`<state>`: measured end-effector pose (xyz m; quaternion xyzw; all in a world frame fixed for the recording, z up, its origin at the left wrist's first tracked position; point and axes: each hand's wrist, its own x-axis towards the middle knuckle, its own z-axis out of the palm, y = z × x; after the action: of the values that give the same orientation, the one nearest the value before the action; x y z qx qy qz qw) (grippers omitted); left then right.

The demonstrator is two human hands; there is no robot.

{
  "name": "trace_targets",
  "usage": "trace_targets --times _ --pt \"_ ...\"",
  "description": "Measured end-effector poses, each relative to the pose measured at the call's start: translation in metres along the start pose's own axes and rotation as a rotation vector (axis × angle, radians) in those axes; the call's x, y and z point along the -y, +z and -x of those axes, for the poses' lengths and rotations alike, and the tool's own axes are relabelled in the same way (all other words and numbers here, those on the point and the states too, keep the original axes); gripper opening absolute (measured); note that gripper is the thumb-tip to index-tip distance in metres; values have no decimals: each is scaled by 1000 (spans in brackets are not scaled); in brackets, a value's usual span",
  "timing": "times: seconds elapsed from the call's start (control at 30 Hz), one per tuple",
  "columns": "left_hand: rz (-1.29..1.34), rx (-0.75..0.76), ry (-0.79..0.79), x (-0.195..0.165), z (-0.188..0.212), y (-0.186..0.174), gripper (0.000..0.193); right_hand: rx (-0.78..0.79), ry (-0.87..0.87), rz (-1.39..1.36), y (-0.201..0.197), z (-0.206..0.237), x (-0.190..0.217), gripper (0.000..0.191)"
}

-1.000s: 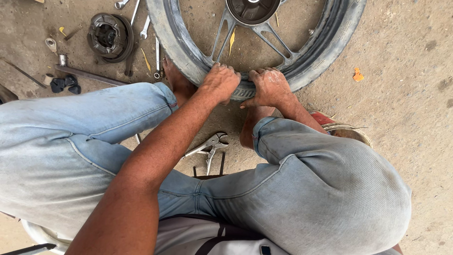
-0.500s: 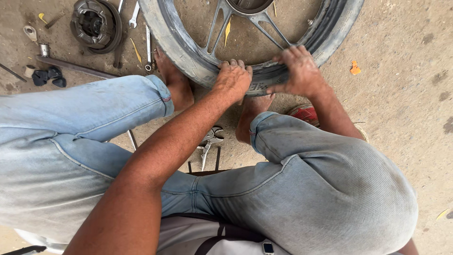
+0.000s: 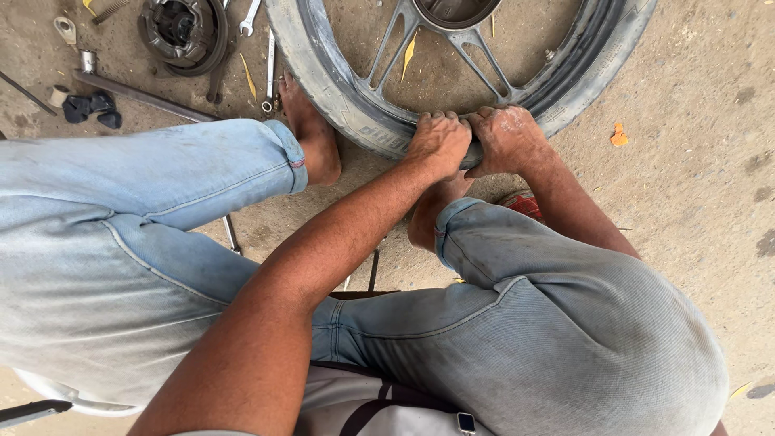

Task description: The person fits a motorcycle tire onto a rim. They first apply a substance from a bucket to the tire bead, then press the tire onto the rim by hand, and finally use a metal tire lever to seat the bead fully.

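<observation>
Lying flat on the dirty ground (image 3: 686,202), the tire (image 3: 339,89) is cut off at the top. It is gripped at its near edge by the left hand (image 3: 438,144) and right hand (image 3: 507,137), whose fingertips are hidden.

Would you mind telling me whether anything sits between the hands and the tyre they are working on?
Nothing visible does. The left hand and right hand both press directly on the near edge of the tyre, side by side. The wrenches and other parts lie on the ground to the left, clear of the hands.
</observation>
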<state>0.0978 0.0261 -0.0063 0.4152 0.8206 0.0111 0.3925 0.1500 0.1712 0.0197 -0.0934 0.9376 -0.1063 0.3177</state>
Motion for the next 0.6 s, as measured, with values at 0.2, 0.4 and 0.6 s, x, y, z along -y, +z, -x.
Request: trace_targets --times 0.2,0.4,0.6 --pt "17 7 11 -7 2 3 75 -200 -54 -89 13 1 -10 85" --pt "205 45 26 22 -10 -7 77 -188 141 -640 23 -3 -24 40" --pt "418 21 13 65 5 -19 78 -588 67 -484 34 -7 -7 16"
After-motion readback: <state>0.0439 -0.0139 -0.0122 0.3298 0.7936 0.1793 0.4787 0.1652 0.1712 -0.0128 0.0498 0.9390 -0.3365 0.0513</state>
